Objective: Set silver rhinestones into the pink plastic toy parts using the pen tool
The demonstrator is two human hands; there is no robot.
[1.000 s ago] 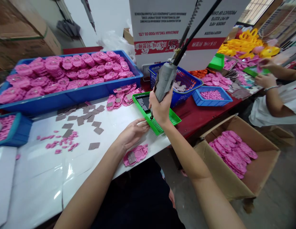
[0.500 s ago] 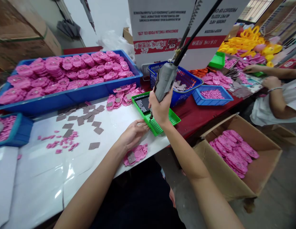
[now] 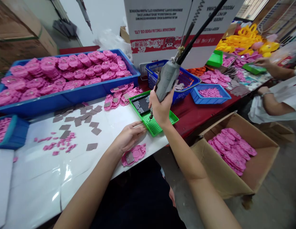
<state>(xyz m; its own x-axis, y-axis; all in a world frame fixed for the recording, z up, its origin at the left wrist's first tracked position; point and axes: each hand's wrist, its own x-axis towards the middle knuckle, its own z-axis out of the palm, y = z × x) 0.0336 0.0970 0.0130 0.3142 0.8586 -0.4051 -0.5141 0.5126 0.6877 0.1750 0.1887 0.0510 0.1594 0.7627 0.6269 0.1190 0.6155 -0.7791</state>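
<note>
My right hand (image 3: pixel 160 109) is closed around a grey electric screwdriver (image 3: pixel 167 79) that hangs on a black cable, its tip down over the green screw tray (image 3: pixel 172 119). My left hand (image 3: pixel 129 136) rests on the white table with fingers stretched toward the tray's near edge, holding nothing I can see. Just below it, at the table's front edge, lies a pink plastic part (image 3: pixel 134 155) with a grey square plate on it.
A long blue bin (image 3: pixel 74 93) holds stacked pink parts. Grey plates (image 3: pixel 77 119) and small pink bits (image 3: pixel 57 146) lie scattered on the table. A blue basket (image 3: pixel 186 79), a small blue tray (image 3: pixel 210 95), a cardboard box of pink parts (image 3: pixel 234 152). Another person's arms work at right.
My hands and the screwdriver have hardly moved; the view shifted slightly. The other person's far hand reached out farther over the table at the right.
</note>
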